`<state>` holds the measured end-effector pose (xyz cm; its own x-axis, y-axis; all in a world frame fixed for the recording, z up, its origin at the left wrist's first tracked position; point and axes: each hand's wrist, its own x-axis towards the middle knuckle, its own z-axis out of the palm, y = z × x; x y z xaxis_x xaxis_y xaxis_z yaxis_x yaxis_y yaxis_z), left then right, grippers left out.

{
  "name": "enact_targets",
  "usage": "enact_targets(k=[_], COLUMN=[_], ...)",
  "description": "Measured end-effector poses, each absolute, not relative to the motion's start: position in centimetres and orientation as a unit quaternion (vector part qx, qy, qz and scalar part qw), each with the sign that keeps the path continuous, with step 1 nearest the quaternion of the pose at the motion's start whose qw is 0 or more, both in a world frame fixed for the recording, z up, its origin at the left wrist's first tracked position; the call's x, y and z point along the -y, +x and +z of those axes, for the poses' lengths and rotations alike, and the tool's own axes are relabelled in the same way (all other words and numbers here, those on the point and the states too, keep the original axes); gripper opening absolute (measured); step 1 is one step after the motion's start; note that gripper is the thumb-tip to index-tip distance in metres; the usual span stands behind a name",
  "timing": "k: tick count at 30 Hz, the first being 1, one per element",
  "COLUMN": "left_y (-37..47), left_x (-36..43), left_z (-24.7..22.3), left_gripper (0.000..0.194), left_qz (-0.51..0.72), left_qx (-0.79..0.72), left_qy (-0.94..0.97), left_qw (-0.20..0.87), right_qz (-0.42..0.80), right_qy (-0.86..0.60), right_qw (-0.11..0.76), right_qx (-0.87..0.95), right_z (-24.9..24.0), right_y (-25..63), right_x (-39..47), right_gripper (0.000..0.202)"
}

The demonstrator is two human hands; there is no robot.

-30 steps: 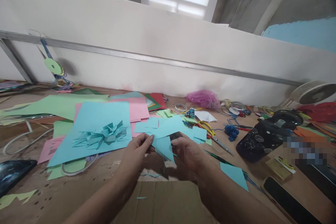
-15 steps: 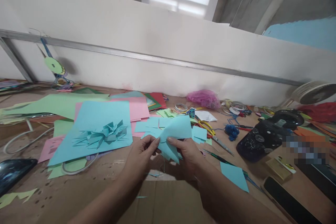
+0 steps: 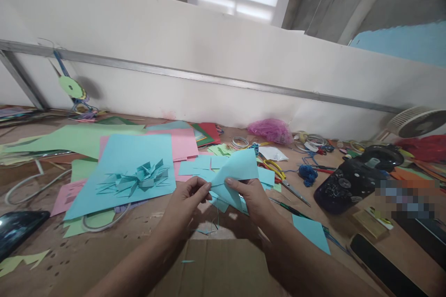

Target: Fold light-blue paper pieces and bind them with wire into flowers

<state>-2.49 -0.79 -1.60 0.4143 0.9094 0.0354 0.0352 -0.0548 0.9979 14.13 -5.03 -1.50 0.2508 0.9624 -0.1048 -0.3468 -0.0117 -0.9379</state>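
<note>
Above the middle of the table I hold a light blue sheet of paper, partly folded, with a crease running across it. My left hand pinches its left corner between thumb and fingertips. On the other side my right hand grips the folded part, thumb on top and fingers hidden behind. Left of my hands, a pile of folded blue paper pieces rests on a large blue sheet. Small blue paper squares lie just beyond the held paper.
Scissors lie right of my hands, near a blue yarn ball and a black bottle. One blue square is by my right forearm. Cardboard lies in front. A dark phone sits left, a small fan far right.
My right hand and the paper have shifted slightly right, and the lower flap has swung right. My left hand stays nearly in place, still at the left corner.
</note>
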Motion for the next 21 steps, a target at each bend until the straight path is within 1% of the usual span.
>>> enact_targets(k=[10, 14, 21], left_y=[-2.6, -2.5, -2.5], left_x=[0.7, 0.5, 0.2], left_z=[-1.6, -2.1, -2.7], left_gripper=[0.030, 0.026, 0.032], left_qz=[0.360, 0.356, 0.349], left_qx=[-0.385, -0.367, -0.378], left_qy=[0.612, 0.635, 0.636], left_qw=[0.590, 0.579, 0.576], right_qz=[0.533, 0.551, 0.549], right_qy=[-0.474, -0.461, -0.469], right_qw=[0.619, 0.611, 0.611], right_qx=[0.329, 0.333, 0.325], right_z=[-1.3, -1.4, -1.1], right_y=[13.9, 13.6, 13.1], right_x=[5.2, 5.3, 5.5], right_gripper=[0.032, 0.029, 0.026])
